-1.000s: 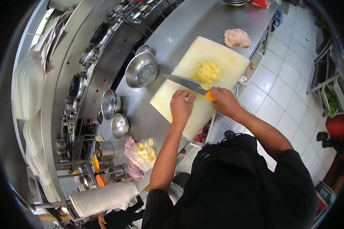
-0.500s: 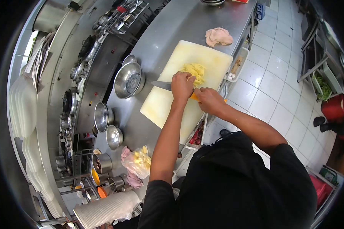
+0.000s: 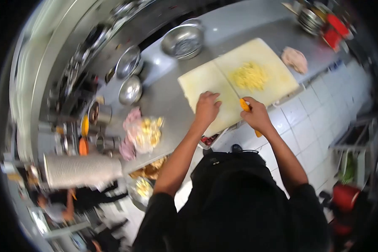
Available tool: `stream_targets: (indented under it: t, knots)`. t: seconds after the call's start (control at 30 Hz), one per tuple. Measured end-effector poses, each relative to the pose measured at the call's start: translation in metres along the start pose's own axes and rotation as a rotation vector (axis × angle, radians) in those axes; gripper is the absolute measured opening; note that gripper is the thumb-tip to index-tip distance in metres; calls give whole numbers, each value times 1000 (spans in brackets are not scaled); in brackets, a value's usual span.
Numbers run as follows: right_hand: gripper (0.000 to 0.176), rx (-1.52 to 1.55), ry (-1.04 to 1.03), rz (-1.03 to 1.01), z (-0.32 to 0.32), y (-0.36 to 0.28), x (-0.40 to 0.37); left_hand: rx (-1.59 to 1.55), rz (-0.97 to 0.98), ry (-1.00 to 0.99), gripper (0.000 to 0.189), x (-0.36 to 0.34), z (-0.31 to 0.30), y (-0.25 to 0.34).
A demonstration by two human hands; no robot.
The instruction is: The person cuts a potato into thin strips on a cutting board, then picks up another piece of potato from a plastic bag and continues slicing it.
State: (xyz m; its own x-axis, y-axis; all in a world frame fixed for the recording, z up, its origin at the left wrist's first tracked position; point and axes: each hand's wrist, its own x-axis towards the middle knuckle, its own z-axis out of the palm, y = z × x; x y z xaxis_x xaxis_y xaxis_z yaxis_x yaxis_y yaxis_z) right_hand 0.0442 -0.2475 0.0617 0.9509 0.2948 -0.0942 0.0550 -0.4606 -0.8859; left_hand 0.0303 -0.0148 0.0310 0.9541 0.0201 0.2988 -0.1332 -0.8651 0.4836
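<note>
The person stands at a long steel counter [image 3: 164, 94], and a pale cutting board [image 3: 197, 84] lies on it, close to the front edge. The left hand [image 3: 208, 107] rests on the near part of this board with the back of the hand up. Its fingers are together and a little bent, and no object is seen in its grip. The right hand [image 3: 256, 116] is just beside it, at the near edge of the board, and it is closed firmly around the orange handle of a knife [image 3: 244, 104]. The end of the handle comes out below the hand, over the floor tiles. The blade shows only as a thin dark line that goes up and to the left across the board, between the two hands; the picture is blurred, so its edge is not clear. A pile of yellow shreds [image 3: 250, 75] lies on the far part of the board, apart from both hands. A pink lump [image 3: 295, 59] sits on the counter to the right of the board. Three metal bowls [image 3: 182, 40] stand further back and to the left. A plastic bag [image 3: 146, 133] with yellow pieces inside lies left of the left arm, and a stack of white cups [image 3: 82, 170] lies on its side lower left.
</note>
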Motion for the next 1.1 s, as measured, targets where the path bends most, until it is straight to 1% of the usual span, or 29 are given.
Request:
stream_targets:
  t: [0.03,0.13,0.23,0.33,0.37,0.43,0.47,0.5,0.57,0.67,0.7,0.8,0.9,1.0,1.1]
  knots:
    - [53,-72,1,-26,4,5,2,-15,-15,-10,28,1,3,-1]
    - [49,-37,-58,16,1,3,1,-41,-50,-44,24,5,16,-4]
    - [47,71,-133,46,-3,14,-1,-4,-157,-106,23,5,12,3]
    - [47,156,-149,39,-5,19,-8,31,-341,-103,23,4,9,10]
    - [49,177,-160,32,-5,26,-9,42,-371,-45,22,-1,17,5]
    - [50,215,-172,14,-4,27,-13,-39,-431,57,20,-15,18,9]
    - [51,225,-170,18,-6,26,-18,-22,-391,34,19,-20,26,-1]
    - [51,201,-186,26,-7,24,-22,-110,-433,4,17,-23,14,6]
    - [52,156,-208,53,-8,16,-23,-156,-408,-16,21,-29,-2,11]
    - [53,130,-236,92,-6,4,-24,-124,-178,-32,27,-32,-14,6]
    - [54,147,-234,97,-5,1,-23,-156,-210,-139,33,-28,-16,2]
    - [55,140,-238,71,1,-8,-19,-147,-201,-78,33,-25,-11,1]
    - [55,46,-269,54,7,-29,-18,-162,-213,66,29,-28,0,2]
    - [60,-81,-300,5,12,-35,-13,-157,-211,215,20,-35,8,-5]
    - [65,-160,-337,-34,15,-45,-14,-74,-224,313,10,-38,12,-7]
